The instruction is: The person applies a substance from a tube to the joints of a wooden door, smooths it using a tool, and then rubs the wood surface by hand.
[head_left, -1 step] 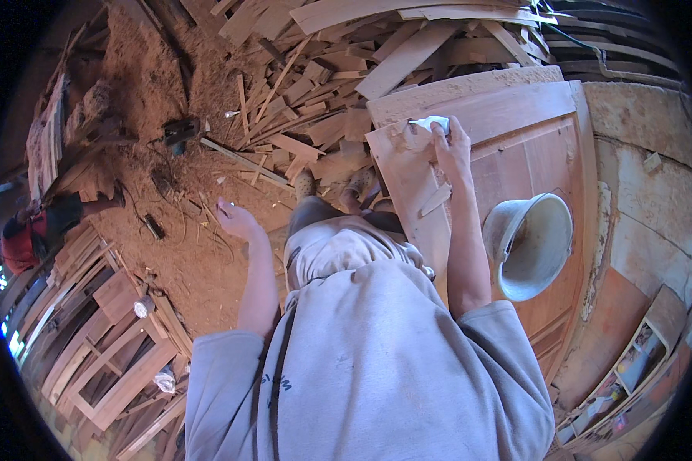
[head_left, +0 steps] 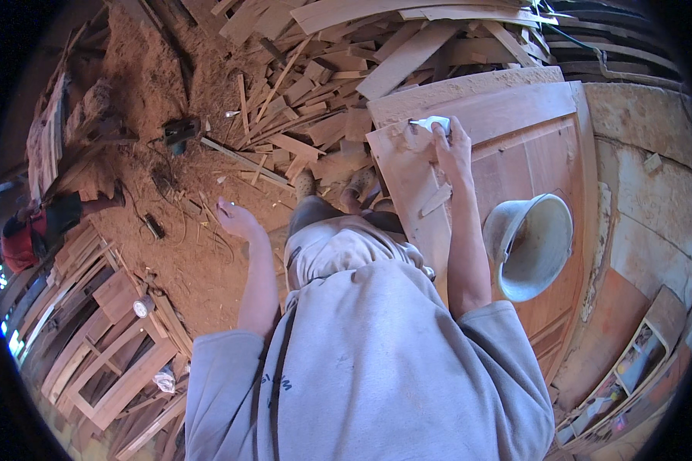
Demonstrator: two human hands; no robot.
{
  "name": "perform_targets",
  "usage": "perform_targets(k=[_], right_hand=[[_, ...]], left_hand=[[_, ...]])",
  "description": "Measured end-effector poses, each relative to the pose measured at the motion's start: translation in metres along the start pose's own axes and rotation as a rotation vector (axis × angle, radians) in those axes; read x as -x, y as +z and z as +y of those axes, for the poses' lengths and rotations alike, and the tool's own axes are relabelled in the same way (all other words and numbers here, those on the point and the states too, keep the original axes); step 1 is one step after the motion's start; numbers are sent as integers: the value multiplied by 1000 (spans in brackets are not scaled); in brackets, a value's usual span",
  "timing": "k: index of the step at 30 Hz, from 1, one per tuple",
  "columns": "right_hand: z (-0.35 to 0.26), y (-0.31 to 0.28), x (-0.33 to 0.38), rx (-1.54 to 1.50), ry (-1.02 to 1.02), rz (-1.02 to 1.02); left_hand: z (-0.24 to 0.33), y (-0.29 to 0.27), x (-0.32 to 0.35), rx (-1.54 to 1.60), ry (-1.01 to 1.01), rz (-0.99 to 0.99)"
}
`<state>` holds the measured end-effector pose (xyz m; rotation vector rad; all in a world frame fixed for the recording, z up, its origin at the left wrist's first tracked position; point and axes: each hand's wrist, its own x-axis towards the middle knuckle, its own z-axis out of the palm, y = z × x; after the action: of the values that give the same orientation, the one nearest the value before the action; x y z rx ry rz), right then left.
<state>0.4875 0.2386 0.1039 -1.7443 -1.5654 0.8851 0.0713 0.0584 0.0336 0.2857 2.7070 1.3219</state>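
Observation:
In my right hand (head_left: 455,147) is a small white squeeze bottle (head_left: 438,123), its thin nozzle pointing left. The bottle is over the far left corner of a wooden panelled door (head_left: 507,173) that lies flat on my right. My left hand (head_left: 238,220) is held out on the other side, above the dusty floor and away from the door. Its fingers are curled in, with a small pale spot at the tips that is too small to name. A loose flat wood offcut (head_left: 436,200) lies on the door beside my right forearm, and a grey-white bucket (head_left: 565,238) rests on its side there.
Wood offcuts (head_left: 307,100) are heaped beyond the door. Sawdust (head_left: 200,261) and cables cover the floor at left. Stacked boards and frames (head_left: 108,361) stand at lower left. Another person (head_left: 27,238) is at the far left. An open wooden box (head_left: 630,361) lies at lower right.

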Motion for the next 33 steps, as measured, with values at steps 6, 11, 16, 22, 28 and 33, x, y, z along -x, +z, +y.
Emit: perform_targets(k=[6, 11, 16, 22, 28, 33], right_hand=[[9, 3, -2, -12, 34, -6], [4, 0, -1, -63, 104, -35], [28, -5, -6, -237, 162, 24], [36, -15, -18, -518, 275, -52], [23, -15, -32, -510, 287, -137], [26, -16, -39, -435, 264, -186]], left_hand=[[-3, 3, -1, 13, 2, 29], [-4, 4, -1, 22, -4, 13], [2, 4, 5, 12, -41, -2], [-29, -16, -9, -119, 61, -43], [-69, -65, -19, -195, 125, -30], [-69, -101, -8, -264, -19, -34]])
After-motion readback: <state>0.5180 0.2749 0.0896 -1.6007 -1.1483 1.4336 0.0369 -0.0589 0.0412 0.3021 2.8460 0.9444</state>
